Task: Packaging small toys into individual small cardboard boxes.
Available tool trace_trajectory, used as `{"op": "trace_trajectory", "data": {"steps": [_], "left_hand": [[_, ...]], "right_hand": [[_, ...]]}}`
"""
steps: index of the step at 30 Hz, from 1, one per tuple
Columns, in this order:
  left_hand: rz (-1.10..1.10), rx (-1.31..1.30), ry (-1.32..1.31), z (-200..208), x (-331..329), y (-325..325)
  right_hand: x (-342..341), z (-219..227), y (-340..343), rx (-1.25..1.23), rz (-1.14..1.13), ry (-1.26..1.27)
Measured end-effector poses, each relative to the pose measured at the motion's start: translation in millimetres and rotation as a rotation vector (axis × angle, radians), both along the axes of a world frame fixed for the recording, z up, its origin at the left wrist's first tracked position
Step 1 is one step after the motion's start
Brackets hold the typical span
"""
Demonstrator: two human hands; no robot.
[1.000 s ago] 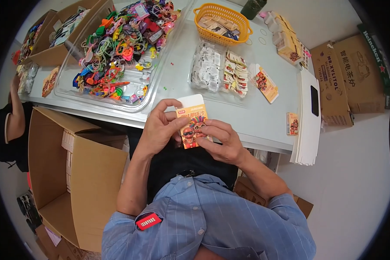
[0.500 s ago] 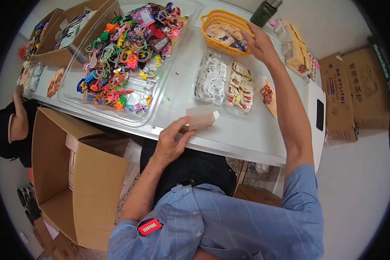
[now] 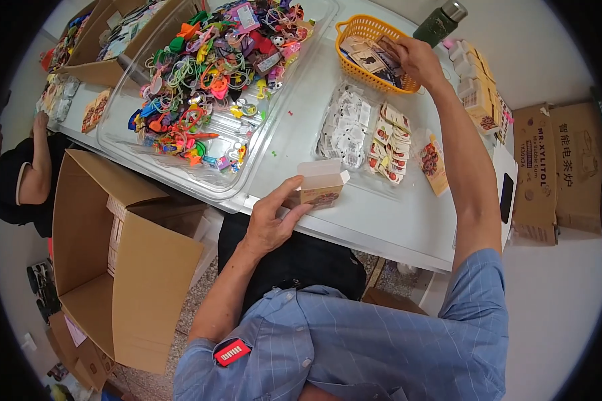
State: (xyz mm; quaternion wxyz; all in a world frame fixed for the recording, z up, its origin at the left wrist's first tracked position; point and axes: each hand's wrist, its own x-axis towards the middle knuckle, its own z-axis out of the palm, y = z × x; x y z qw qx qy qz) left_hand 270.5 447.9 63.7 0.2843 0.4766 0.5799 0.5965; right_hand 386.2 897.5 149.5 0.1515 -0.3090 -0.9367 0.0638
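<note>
My left hand (image 3: 269, 219) grips a small printed carton (image 3: 322, 194) by its side, over the table's near edge. The carton's top flaps stand open, and its printed face shows. At the far side of the table my right hand (image 3: 418, 61) is down in a yellow plastic basket (image 3: 358, 69) that contains small picture cards (image 3: 368, 56). Its fingers are bent and drawn together among the cards; what they pinch is hidden. Beside the basket lie a clear tray of small white packets (image 3: 345, 125) and a stack of printed sachets (image 3: 389, 144).
A large clear tub (image 3: 237, 184) of colourful trinkets fills the left of the table (image 3: 284, 144). A flattened printed carton (image 3: 435, 166), stacked cartons (image 3: 478, 100) and a green bottle (image 3: 440, 23) are at right. An open cardboard box (image 3: 155, 294) stands below left; another person's arm (image 3: 37, 160) is beyond.
My right hand has moved from the basket's rim down in among the cards. My left hand has turned the carton so that its printed face shows. The whole view has shifted slightly.
</note>
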Motion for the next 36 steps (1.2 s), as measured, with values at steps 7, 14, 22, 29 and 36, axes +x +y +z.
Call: {"op": "trace_trajectory", "data": {"steps": [7, 14, 22, 29, 36], "left_hand": [[-0.072, -0.092, -0.054, 8, -7, 6], [-0.084, -0.048, -0.149, -2, -12, 5], [-0.084, -0.074, -0.171, 2, -8, 6], [-0.104, -0.076, -0.224, 1, -11, 6], [-0.139, -0.086, -0.259, 1, -12, 9]], "right_hand": [[33, 6, -46, -0.187, -0.093, 0.593], [16, 6, -76, 0.013, -0.044, 0.775], [15, 3, -74, -0.183, -0.092, 0.732], [23, 15, -139, -0.743, 0.112, 0.998], [30, 18, -222, -0.926, 0.19, 0.908]]}}
